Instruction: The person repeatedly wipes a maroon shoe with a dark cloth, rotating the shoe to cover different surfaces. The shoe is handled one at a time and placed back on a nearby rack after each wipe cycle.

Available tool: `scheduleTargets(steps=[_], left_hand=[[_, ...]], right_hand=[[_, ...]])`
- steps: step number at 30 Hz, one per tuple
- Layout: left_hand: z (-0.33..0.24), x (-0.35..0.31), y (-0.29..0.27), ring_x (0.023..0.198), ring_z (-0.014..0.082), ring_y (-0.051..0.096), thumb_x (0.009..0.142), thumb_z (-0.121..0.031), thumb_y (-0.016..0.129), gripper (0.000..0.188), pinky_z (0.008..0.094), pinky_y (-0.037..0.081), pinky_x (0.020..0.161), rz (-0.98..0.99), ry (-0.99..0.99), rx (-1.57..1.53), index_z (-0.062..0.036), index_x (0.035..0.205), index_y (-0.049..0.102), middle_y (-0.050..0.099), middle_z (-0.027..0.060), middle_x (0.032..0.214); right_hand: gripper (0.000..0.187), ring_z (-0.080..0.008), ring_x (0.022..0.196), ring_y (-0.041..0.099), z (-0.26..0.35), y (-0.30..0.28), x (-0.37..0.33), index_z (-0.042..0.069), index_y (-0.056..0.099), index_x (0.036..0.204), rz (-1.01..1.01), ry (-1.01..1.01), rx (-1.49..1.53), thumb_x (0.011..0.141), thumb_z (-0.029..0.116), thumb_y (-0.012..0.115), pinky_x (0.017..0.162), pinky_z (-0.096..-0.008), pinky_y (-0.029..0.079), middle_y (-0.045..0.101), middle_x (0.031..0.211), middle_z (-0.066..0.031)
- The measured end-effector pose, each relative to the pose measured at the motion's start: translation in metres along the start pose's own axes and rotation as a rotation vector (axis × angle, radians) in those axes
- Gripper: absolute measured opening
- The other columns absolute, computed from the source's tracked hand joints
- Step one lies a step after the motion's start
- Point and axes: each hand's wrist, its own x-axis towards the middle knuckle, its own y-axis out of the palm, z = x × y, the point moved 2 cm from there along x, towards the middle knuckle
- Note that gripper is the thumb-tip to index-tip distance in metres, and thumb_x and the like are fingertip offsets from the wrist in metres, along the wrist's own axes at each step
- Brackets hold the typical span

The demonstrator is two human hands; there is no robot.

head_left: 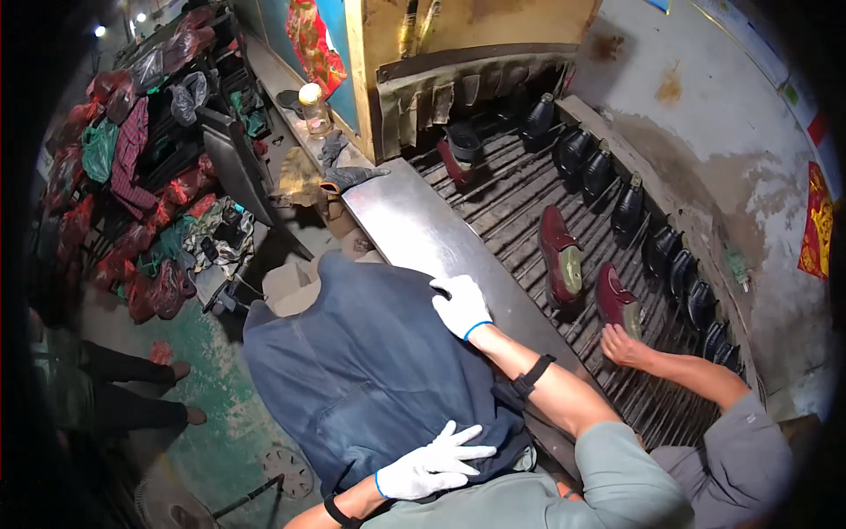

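A large dark blue cloth (352, 344), seemingly a garment, lies spread over something mostly hidden in front of me. My left hand (432, 462), in a white glove with a blue cuff, rests on its near part with the fingers spread. Higher up, my right hand (462, 307), gloved the same way, has its fingers curled at the cloth's right edge beside the metal ledge (414, 212). To my right, another person's bare hand (624, 346) touches the heel end of a maroon shoe (614, 295). A second maroon shoe (557, 251) stands left of it.
The shoes stand on a slatted rack (507, 203) leading to a curtained opening (467, 97); black shoes (627, 207) line its far side. A grey glove (348, 176) and a jar (313, 108) sit near the ledge. Bagged items (163, 207) pile up at left; a person's legs (132, 379) stand below them.
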Motion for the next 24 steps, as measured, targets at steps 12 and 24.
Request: scheduleTargets(steps=[12, 24], left_hand=[[0.013, 0.042, -0.015, 0.169, 0.0406, 0.032, 0.111, -0.031, 0.070, 0.037, 0.0668, 0.012, 0.137, 0.030, -0.099, 0.212, -0.0103, 0.142, 0.072, 0.054, 0.0148, 0.171], [-0.045, -0.025, -0.180, 0.116, 0.0331, 0.078, 0.099, 0.001, 0.066, 0.021, 0.0417, 0.058, 0.106, -1.122, -0.227, 0.669, 0.0009, 0.115, 0.080, 0.081, 0.0180, 0.124]], right_hand=[[0.056, -0.0449, 0.124, 0.068, 0.034, -0.041, 0.068, 0.003, 0.072, 0.140, 0.144, 0.127, 0.092, 0.094, 0.032, 0.081, 0.108, -0.0525, 0.054, 0.073, 0.132, -0.0268], [0.120, -0.0500, 0.138, 0.058, -0.138, -0.185, 0.021, 0.009, 0.032, 0.175, -0.232, 0.458, -0.743, 0.078, 0.037, 0.097, 0.118, -0.0582, 0.048, 0.054, 0.157, -0.0307]])
